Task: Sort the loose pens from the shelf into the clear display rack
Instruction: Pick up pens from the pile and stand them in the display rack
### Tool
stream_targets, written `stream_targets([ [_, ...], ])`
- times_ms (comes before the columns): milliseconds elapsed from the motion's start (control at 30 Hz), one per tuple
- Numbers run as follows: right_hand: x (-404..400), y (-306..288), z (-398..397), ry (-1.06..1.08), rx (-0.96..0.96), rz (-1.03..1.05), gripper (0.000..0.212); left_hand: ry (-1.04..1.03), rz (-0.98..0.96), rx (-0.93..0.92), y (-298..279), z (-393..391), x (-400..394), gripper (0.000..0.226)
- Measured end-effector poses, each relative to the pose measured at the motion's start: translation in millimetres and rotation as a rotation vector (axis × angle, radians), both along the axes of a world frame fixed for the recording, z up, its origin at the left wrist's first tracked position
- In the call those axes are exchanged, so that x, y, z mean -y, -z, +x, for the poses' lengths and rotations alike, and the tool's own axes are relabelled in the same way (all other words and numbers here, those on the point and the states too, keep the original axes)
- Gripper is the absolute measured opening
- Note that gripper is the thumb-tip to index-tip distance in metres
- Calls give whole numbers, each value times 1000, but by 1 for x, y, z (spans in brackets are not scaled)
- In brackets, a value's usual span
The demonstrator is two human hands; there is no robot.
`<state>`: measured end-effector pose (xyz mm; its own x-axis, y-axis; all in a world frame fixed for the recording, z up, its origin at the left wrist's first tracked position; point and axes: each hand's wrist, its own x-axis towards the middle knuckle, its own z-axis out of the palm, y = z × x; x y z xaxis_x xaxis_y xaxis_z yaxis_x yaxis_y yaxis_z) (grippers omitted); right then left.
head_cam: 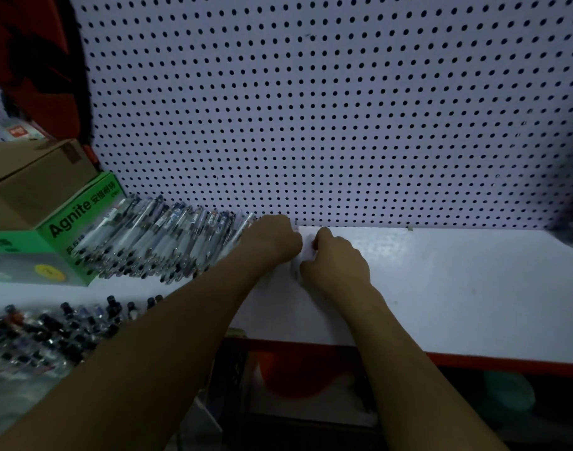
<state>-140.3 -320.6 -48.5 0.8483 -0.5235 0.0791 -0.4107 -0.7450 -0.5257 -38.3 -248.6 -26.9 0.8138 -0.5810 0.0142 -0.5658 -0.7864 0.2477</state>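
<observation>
A long row of loose pens (pixel 155 242) lies fanned on the white shelf (pixel 457 288), leaning toward a green box. My left hand (pixel 273 242) is at the row's right end with its back to the camera and its fingers curled under. My right hand (pixel 337 260) is close beside it, also curled. A pale, blurred bundle of pens (pixel 296 255) shows in the narrow gap between them, and both hands grip it. At the lower left the clear display rack (pixel 15 362) holds several dark-capped pens (pixel 67 323) standing upright.
The green "Agnite" box (pixel 73 216) and a brown carton (pixel 34 177) stand at the shelf's left end. A white pegboard (pixel 327 109) backs the shelf. The shelf's red front edge (pixel 473 358) runs below my arms, with dark storage underneath.
</observation>
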Motion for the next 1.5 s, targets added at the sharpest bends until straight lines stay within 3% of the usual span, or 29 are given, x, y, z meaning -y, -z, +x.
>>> stream_targets([
  [133,-2,0,1,26,-41,23,42,64,61,53,12,0,-1,29],
  [367,17,4,-2,130,-9,140,14,240,54,-2,11,-2,-3,50],
  [533,29,9,-3,214,15,163,15,235,-2,51,17,-1,-2,23],
  [633,28,8,-2,226,-12,130,28,223,-25,24,15,-4,3,17],
  [767,27,4,-5,230,-28,123,19,158,4,-26,7,-13,12,22],
  [933,26,-2,-11,205,83,463,30,-25,-355,-214,-21,-21,-4,21],
  [1000,16,-15,-14,157,182,588,30,-61,-474,-337,-47,-29,-21,12],
  [1200,-42,-68,-26,-162,416,726,24,-144,-863,-522,-108,-52,-103,6],
  [1333,-90,-92,-34,-303,436,824,24,-160,-1036,-691,-119,-74,-169,21],
  [1500,-157,-110,-35,-466,392,918,22,-303,-1226,-624,-113,-85,-242,16],
])
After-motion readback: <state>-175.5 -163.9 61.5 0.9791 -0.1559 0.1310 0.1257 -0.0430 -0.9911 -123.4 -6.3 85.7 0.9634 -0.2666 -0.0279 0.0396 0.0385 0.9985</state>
